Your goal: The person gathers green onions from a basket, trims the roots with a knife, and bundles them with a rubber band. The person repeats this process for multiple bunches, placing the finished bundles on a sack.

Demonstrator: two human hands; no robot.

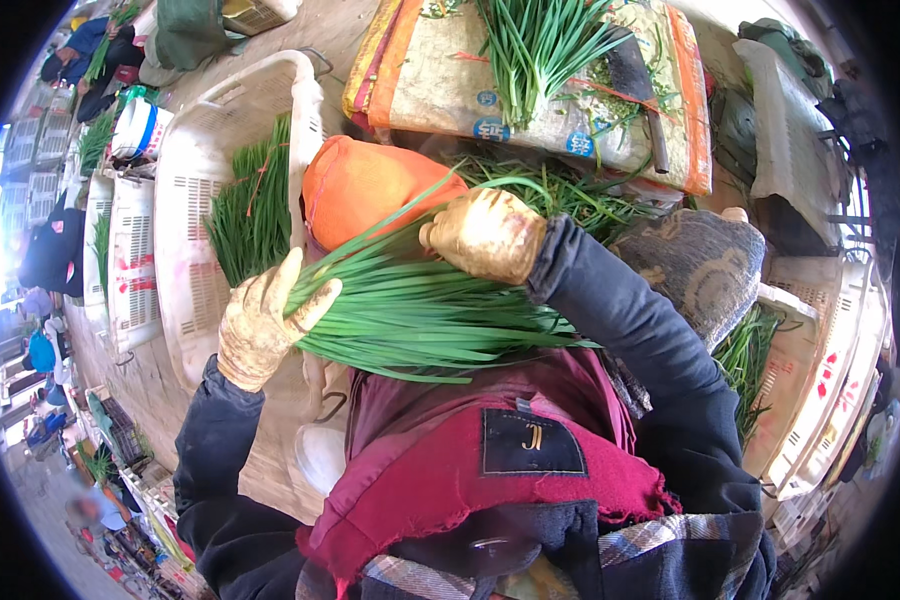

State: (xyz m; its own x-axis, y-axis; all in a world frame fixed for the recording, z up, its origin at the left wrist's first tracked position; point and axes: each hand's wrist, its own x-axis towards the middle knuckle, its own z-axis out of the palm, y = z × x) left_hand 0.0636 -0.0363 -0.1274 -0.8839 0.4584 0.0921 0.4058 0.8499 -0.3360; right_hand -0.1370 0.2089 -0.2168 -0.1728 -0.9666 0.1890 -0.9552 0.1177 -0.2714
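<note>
A loose bundle of garlic chives (420, 322) lies across my lap, its leaves fanning out to the right. My left hand (259, 319), in a soiled pale glove, is at the bundle's left end with leaves between thumb and spread fingers; its palm side is partly hidden. My right hand (487, 234), gloved alike, is over the bundle's upper edge with curled fingers. Several stray leaves run up to these fingers, whose tips are partly hidden. Orange fabric (379, 187) covers one knee, and a dark patterned cloth (694, 262) covers the other.
A white plastic crate (184, 225) at left holds tied chives (259, 202). Ahead, a sack-covered surface (420, 82) bears more chives (532, 67) and a broad-bladed knife (630, 71). Loose leaves (570, 195) lie below it. Stacked crates (817, 375) stand at right. Other people sit at far left.
</note>
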